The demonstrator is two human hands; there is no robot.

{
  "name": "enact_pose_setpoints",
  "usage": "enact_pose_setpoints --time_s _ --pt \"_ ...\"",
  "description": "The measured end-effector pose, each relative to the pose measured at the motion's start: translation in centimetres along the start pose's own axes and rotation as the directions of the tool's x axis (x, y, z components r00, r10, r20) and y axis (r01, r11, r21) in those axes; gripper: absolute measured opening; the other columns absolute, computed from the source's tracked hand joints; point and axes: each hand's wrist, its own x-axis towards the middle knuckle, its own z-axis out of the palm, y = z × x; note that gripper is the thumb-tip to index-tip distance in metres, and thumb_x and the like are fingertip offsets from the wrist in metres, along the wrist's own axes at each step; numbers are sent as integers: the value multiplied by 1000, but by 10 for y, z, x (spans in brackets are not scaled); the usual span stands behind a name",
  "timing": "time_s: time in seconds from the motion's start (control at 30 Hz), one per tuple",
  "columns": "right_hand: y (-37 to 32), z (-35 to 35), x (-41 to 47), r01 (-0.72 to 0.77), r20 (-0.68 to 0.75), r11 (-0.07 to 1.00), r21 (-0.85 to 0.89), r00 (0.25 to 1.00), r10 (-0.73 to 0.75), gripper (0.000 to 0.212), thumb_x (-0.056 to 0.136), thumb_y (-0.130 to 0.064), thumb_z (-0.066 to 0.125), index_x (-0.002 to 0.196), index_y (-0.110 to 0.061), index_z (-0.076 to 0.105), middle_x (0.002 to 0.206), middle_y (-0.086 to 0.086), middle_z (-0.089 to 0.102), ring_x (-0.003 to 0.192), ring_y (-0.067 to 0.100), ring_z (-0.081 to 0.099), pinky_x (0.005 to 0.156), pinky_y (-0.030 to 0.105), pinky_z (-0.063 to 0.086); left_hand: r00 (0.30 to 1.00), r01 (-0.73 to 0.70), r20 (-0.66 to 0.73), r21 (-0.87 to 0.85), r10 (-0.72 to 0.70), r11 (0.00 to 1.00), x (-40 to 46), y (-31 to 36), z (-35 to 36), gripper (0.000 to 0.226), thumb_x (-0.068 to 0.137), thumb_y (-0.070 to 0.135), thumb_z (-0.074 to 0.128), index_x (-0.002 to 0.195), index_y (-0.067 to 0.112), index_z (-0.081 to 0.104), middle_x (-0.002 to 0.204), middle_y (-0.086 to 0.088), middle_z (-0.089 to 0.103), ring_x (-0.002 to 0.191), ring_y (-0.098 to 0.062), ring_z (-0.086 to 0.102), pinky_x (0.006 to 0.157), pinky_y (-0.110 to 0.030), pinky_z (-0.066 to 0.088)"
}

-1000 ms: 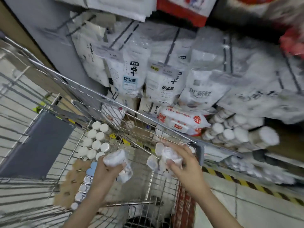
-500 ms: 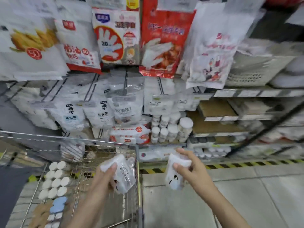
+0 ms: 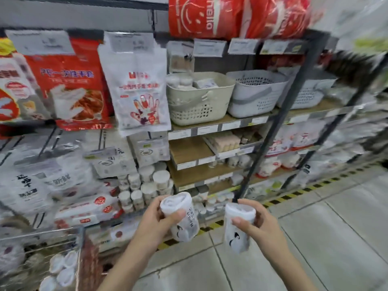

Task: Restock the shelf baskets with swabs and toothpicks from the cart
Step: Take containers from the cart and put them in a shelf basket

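Note:
My left hand grips a round white swab tub with black print, held upright at waist height. My right hand grips a second white tub of the same kind. Both are in front of the shelving, over the floor. Up on the shelf stands a beige basket with some white tubs and packs inside, and beside it a grey basket whose inside looks bare. The wire cart sits at the lower left, with more round white tubs in it.
Hanging glove packs and bagged goods fill the left of the shelving. Stacked white tubs sit low by the floor. A third pale basket stands further right. A dark upright post crosses the shelf front. Yellow-black tape lines the tiled floor.
The view has swung up and right from the cart to the basket shelf. Both hands lifted the tubs out of the cart and carry them toward the shelving.

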Motion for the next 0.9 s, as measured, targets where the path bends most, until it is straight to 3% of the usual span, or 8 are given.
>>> enact_pose_setpoints --time_s 0.1,0.3,0.43,0.5,0.6,0.67,0.73,0.9 --pt "0 -31 10 6 -73 1000 19 997 -5 56 49 -45 84 100 -29 67 103 -6 69 89 7 66 69 23 54 998 -5 56 54 2 999 16 10 30 60 49 40 75 103 19 58 101 2 66 74 4 65 59 -11 49" --pt "-18 -55 62 83 -78 996 32 994 -80 44 62 -27 83 102 -23 65 97 -7 68 83 3 65 68 18 52 1000 0 17 137 -3 991 64 32 53 74 39 55 78 103 24 60 103 -4 67 91 -20 63 69 -28 48" --pt "-33 -73 116 107 -75 994 -15 991 -108 51 53 -51 80 99 -34 66 95 -14 68 86 5 64 69 19 51 999 -32 -9 131 34 991 117 48 65 94 23 60 86 105 21 59 107 -7 66 96 -24 63 76 -34 49" --pt "-41 -86 149 134 -85 990 -46 987 -138 52 53 -60 73 99 -37 66 93 -12 68 84 10 64 68 20 51 999 -38 -29 100 42 994 147 59 76 85 28 53 79 104 21 60 108 -9 66 99 -26 63 83 -37 50" --pt "-56 -109 196 150 -109 986 -76 981 -157 46 67 -64 73 103 -36 66 93 -13 68 84 8 63 71 19 50 997 -78 9 100 77 992 195 77 94 102 17 61 85 105 16 60 104 -12 68 87 -29 65 70 -33 50" --pt "-65 -123 224 162 -128 985 -53 977 -168 39 69 -50 71 102 -31 66 92 -19 68 84 0 63 69 14 47 994 -104 42 99 100 990 224 90 110 112 11 69 83 106 14 59 99 -11 70 80 -26 65 61 -27 48" --pt "-75 -136 249 176 -158 983 -43 971 -181 40 67 -44 71 104 -30 66 94 -16 69 85 0 64 69 15 48 990 -126 76 84 120 988 250 105 129 100 17 62 85 103 18 60 94 -4 72 84 -23 68 62 -26 48" --pt "-104 -163 302 259 -208 966 6 945 -252 43 68 -45 78 106 -30 63 96 -9 69 84 5 66 66 17 52 980 -173 101 25 170 985 303 141 179 50 64 35 81 105 19 59 95 -2 73 88 -19 70 74 -31 53"
